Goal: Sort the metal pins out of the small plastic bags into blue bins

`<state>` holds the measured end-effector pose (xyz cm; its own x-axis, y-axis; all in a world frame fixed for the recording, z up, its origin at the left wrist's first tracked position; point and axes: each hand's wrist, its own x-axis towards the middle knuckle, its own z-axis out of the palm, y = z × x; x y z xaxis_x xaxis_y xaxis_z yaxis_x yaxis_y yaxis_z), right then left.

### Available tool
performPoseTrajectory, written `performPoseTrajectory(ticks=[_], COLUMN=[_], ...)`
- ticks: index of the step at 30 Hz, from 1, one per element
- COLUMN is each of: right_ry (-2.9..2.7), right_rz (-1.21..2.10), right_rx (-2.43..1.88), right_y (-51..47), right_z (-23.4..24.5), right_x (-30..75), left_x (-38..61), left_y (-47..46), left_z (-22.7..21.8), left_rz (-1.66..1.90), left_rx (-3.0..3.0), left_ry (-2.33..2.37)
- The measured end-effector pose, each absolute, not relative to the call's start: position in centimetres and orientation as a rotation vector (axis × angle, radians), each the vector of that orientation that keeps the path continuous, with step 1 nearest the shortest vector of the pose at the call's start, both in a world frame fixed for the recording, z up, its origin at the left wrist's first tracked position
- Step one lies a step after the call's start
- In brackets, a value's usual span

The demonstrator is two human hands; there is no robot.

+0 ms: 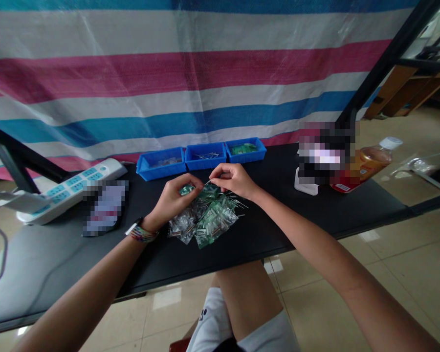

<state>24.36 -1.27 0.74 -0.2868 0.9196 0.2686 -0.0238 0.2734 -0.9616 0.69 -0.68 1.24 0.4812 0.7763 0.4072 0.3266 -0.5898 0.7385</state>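
My left hand [176, 198] is closed around a small green circuit board [187, 189], held just above the black table [315, 205]. My right hand [231, 179] pinches a thin metal pin [207, 182] whose tip meets the board. Directly beneath both hands lies a pile of clear bags [205, 217] with green boards and small metal parts, some loose pins spread to its right. A watch and woven bracelets sit on my left wrist.
Three blue bins [201, 156] line the table's back edge before a striped tarp. A white power strip [69, 188] lies at left. A bottle of amber drink [370, 164] and a white stand [305, 186] are at right. Tiled floor lies below.
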Motion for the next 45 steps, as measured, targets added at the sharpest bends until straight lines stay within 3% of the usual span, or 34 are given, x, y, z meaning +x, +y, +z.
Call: performPoseTrajectory(ticks=[45], right_ry=[-1.559], right_rz=[1.182], right_rx=[-0.865], right_y=[-1.74], right_z=[0.66], right_x=[23.72], left_x=[0.47], left_y=[-0.67], left_z=[1.16], left_rz=[1.007], left_rx=[2.11], left_ry=[1.006])
